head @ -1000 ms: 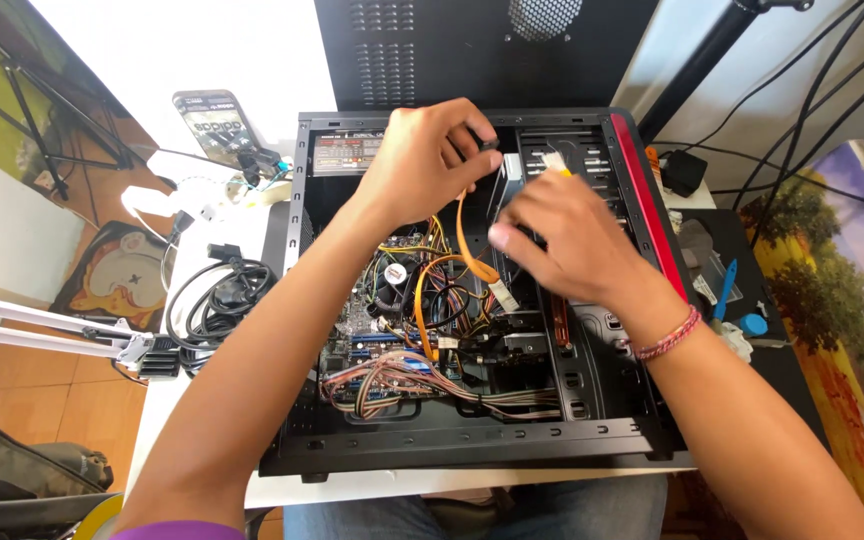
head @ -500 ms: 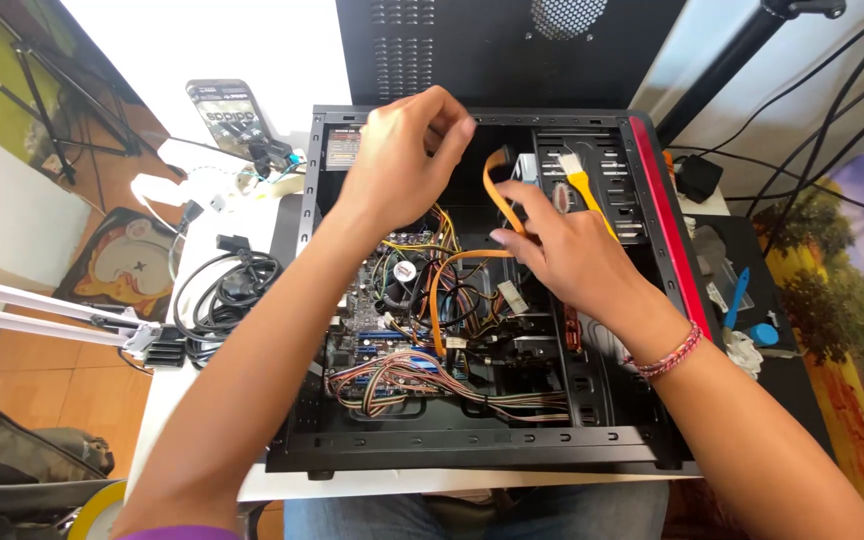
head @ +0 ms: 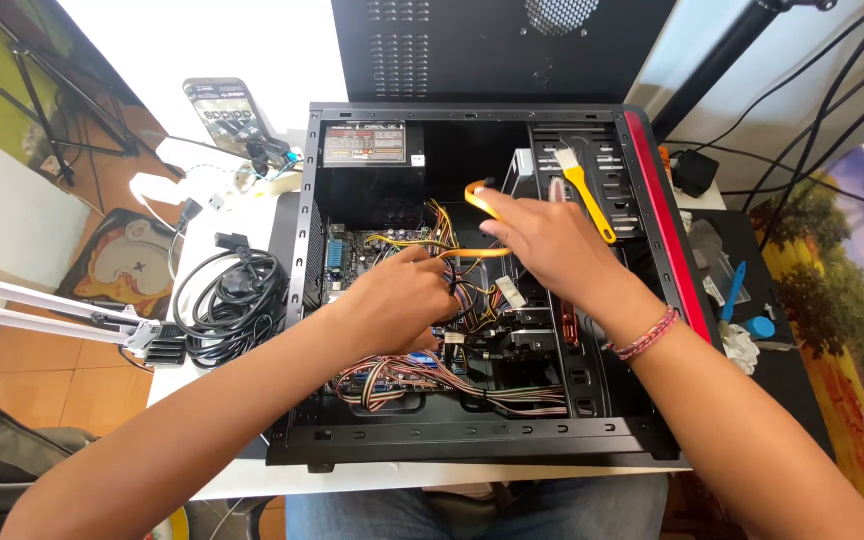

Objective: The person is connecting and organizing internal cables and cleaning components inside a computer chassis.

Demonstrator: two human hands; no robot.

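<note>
Inside the open computer case (head: 472,440), the orange cable (head: 479,200) runs away from the right hand (head: 542,240) pinching it, the left hand (head: 402,300) lying curled, holding nothing clearly, just below it.

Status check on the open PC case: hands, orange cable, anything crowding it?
Left hand down among the motherboard wires. Right hand pinching the orange cable by the drive bay. Yellow brush lies on the drive cage, just beside.

motherboard (head: 382,262) partly hidden under hands, orange cable (head: 482,205) end covered, phone (head: 227,112) screen unreadable
</note>
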